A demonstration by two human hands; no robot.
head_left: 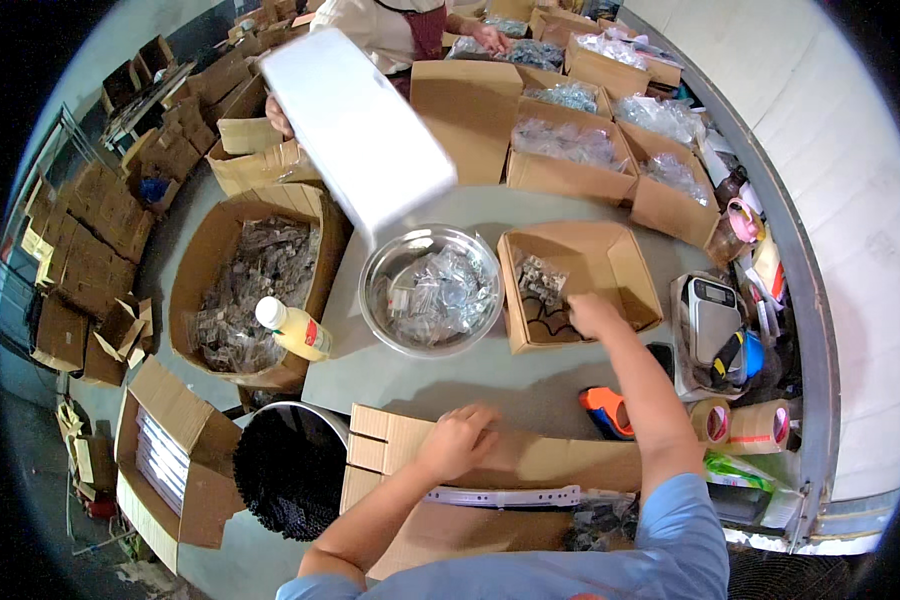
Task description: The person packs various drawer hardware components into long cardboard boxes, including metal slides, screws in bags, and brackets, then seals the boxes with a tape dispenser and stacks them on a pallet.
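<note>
My right hand (592,314) reaches into a small cardboard box (625,262) that holds small metal parts (540,280) and black looped pieces (552,324). Its fingertips are down inside the box, so their grip is hidden. Slightly blurred, my left hand (458,440) hovers above a long open carton (560,458) in front of me. Its fingers are loosely bent and apart, and nothing shows in them. In that carton lie a white perforated metal strip (510,497) and bagged dark parts (602,524). Between the boxes stands a steel bowl (370,318) with clear bags of hardware.
Another person's hand (278,116) holds a long white blurred panel (360,130) over the table. A bottle (295,328) stands by a large carton of metal parts (195,265). An orange-black tool (607,412), tape rolls (755,426) and a scale (712,315) are at right. A bucket of black rods (288,470) stands left.
</note>
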